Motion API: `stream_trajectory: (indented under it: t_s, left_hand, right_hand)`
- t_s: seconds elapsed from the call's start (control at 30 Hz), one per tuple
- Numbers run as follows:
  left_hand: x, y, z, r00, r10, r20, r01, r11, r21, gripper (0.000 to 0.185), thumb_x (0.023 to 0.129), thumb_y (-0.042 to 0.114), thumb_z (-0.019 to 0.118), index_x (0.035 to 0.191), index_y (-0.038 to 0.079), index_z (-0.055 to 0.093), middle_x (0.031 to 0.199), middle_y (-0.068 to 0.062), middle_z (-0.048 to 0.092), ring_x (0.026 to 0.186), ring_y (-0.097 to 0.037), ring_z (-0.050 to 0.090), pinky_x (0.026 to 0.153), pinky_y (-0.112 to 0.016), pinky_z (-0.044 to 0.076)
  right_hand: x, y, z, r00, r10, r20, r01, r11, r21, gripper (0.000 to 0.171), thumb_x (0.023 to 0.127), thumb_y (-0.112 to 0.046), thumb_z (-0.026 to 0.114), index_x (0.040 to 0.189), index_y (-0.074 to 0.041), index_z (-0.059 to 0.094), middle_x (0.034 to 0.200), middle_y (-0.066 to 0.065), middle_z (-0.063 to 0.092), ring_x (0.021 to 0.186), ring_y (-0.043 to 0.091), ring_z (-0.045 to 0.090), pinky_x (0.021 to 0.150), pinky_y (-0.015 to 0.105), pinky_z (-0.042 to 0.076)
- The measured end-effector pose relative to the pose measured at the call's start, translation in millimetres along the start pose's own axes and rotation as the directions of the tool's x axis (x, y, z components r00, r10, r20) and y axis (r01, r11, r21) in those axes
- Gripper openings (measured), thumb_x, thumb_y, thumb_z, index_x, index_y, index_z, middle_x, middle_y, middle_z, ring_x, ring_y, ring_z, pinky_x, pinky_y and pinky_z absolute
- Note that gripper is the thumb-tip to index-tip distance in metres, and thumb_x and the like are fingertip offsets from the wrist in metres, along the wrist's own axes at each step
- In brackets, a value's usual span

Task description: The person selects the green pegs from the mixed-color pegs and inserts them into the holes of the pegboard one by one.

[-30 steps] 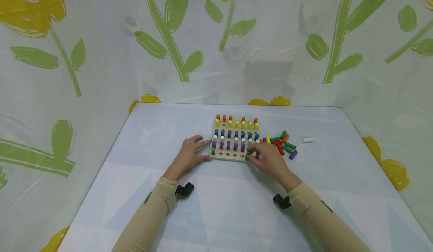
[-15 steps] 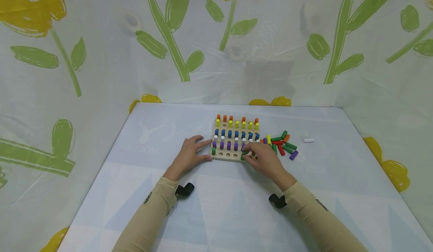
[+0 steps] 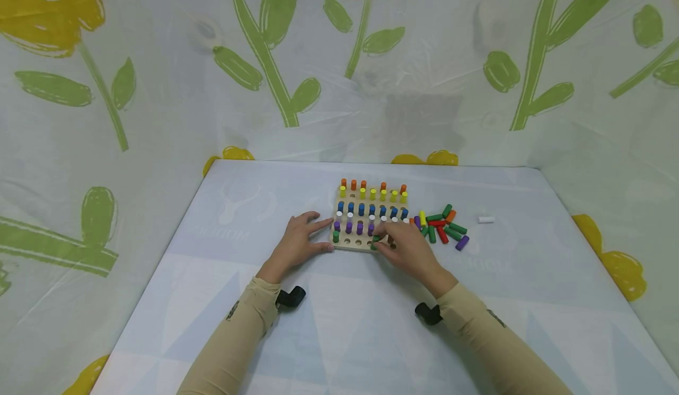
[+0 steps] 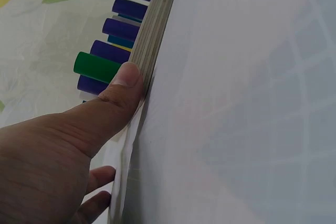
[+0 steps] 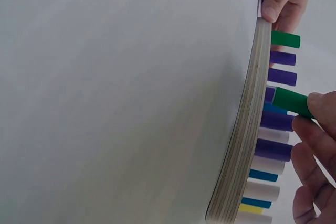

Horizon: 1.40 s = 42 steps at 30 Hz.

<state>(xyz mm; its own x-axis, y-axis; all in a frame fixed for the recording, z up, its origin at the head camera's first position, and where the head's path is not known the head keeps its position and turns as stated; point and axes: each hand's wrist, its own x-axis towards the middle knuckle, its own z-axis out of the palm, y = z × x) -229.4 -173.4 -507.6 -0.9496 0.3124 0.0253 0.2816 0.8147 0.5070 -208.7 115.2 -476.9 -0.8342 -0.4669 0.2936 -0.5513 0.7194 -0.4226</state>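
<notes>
Beige wooden pegboard: one. Standing, cylindrical: five orange pegs, six yellow pegs, seven blue pegs, six white pegs, five purple pegs, one green peg at 8 o'clock. Right grip: one held green peg. At 3 o'clock: two red pegs, two loose oranges, two loose purples, one loose yellow, one loose white, at least five loose greens.

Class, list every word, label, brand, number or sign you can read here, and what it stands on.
Nothing reads with certainty.
Tabletop, left: pale lettering below an antlered emblem, too faint to read.
Tabletop, right: similar lettering, too faint.
Left sleeve: dark mark, too small to read.
Right sleeve: another, too small.
Pegs and pegboard: none visible.
</notes>
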Motion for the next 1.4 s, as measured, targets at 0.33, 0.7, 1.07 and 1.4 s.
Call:
stream_trajectory:
  t_s: [0.33, 0.7, 1.07, 1.4]
  left_hand:
    - [-0.1, -0.2, -2.1, 1.0, -0.015, 0.004, 0.014, 1.0, 0.009, 0.073, 0.085, 0.047, 0.08, 0.15, 0.027, 0.053, 0.156, -0.015, 0.042, 0.149, -0.035, 0.03, 0.124, -0.058, 0.009]
    - [0.7, -0.2, -1.4, 1.0, 0.007, -0.003, -0.007, 1.0, 0.007, 0.072, 0.085, 0.047, 0.081, 0.149, 0.026, 0.055, 0.154, -0.016, 0.044, 0.147, -0.036, 0.033, 0.123, -0.061, 0.011]
    - [1.0, 2.2, -2.2, 1.0, -0.017, 0.018, 0.017, 1.0, 0.013, 0.073, 0.085, 0.049, 0.08, 0.15, 0.029, 0.053, 0.156, -0.014, 0.042, 0.149, -0.034, 0.031, 0.124, -0.058, 0.009]
    - [0.4, 0.1, -0.7, 1.0, -0.005, 0.009, 0.005, 1.0, 0.008, 0.072, 0.085, 0.048, 0.079, 0.149, 0.029, 0.054, 0.156, -0.015, 0.042, 0.148, -0.035, 0.032, 0.124, -0.058, 0.009]
  right_hand:
    - [11, -10, 4, 0.999, 0.013, 0.05, -0.012, 1.0, -0.02, 0.022, 0.091, -0.021, 0.08, 0.11, -0.015, 0.073, 0.098, -0.004, 0.072, 0.083, 0.012, 0.061, 0.085, 0.036, 0.053]
    - [18, -16, 10, 0.998, 0.01, 0.064, -0.01, 1.0, -0.006, 0.018, 0.092, -0.023, 0.078, 0.108, -0.018, 0.072, 0.097, -0.006, 0.072, 0.085, 0.012, 0.062, 0.085, 0.036, 0.051]
    - [27, -24, 17, 0.996, 0.023, 0.09, -0.017, 0.998, -0.059, 0.02, 0.093, -0.026, 0.078, 0.111, -0.02, 0.072, 0.101, -0.007, 0.072, 0.091, 0.014, 0.061, 0.087, 0.039, 0.049]
    - [34, -33, 21, 0.996, 0.03, 0.083, -0.026, 0.998, -0.049, 0.018, 0.091, -0.023, 0.079, 0.108, -0.019, 0.072, 0.1, -0.006, 0.072, 0.097, 0.017, 0.06, 0.095, 0.042, 0.049]
